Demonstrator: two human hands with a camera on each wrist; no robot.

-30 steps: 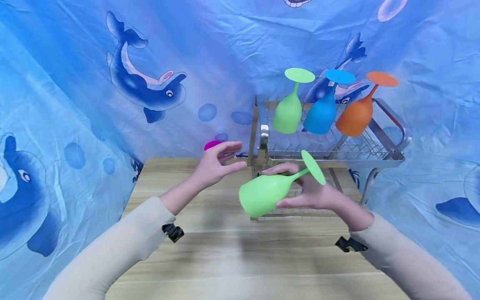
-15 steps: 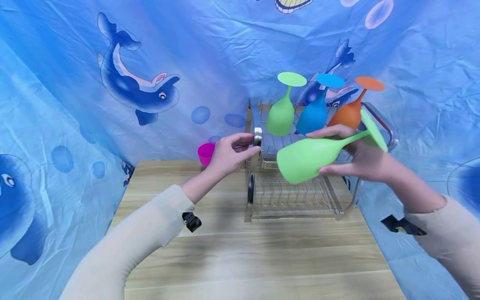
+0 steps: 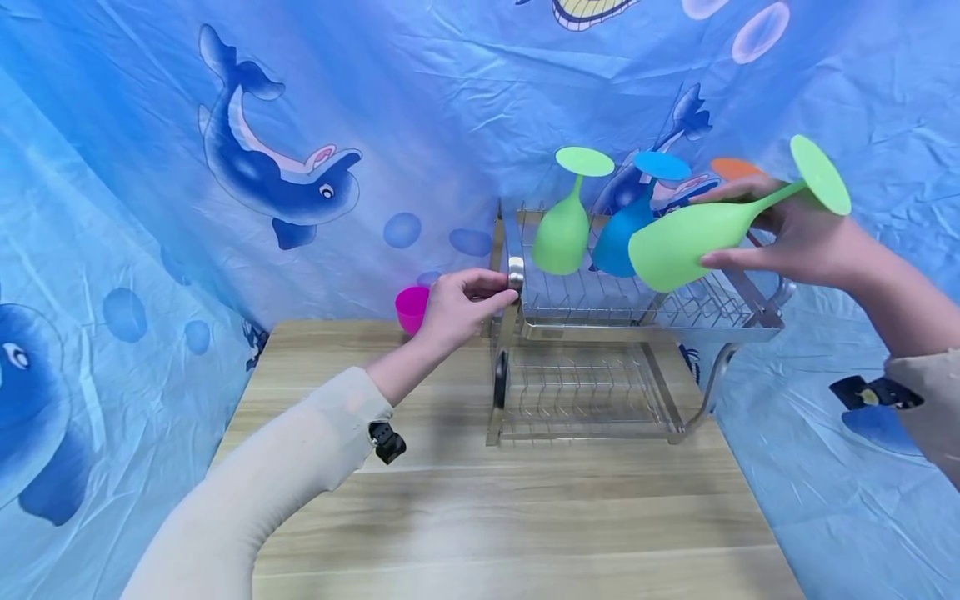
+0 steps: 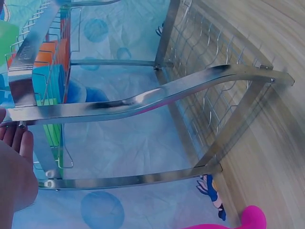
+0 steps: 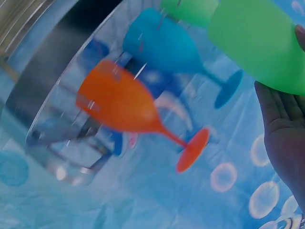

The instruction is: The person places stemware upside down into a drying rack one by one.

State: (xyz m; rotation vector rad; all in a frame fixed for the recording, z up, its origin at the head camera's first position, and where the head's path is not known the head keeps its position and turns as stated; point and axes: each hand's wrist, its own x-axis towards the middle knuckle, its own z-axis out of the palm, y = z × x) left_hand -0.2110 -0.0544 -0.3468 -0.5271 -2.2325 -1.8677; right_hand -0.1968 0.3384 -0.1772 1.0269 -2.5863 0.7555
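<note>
My right hand (image 3: 802, 237) grips a light green plastic goblet (image 3: 686, 242) by its bowl, tilted with the foot up to the right, above the upper tier of a metal dish rack (image 3: 600, 333). Three goblets stand upside down on that tier: a green goblet (image 3: 562, 233), a blue goblet (image 3: 622, 242) and an orange goblet (image 5: 121, 100), which the right hand mostly hides in the head view. With thumb and fingers my left hand (image 3: 461, 308) holds the rack's front left corner; in the left wrist view its fingers curl at the metal frame bar (image 4: 109, 110).
A magenta cup (image 3: 412, 308) stands behind the left hand at the back of the wooden table (image 3: 525, 517). The rack's lower wire tier (image 3: 577, 400) sits low over the table. A blue dolphin-print curtain (image 3: 420, 125) surrounds the table.
The right hand has carried the green goblet up and right, from in front of the rack to over its upper tier. The left hand has moved right and taken hold of the rack's corner.
</note>
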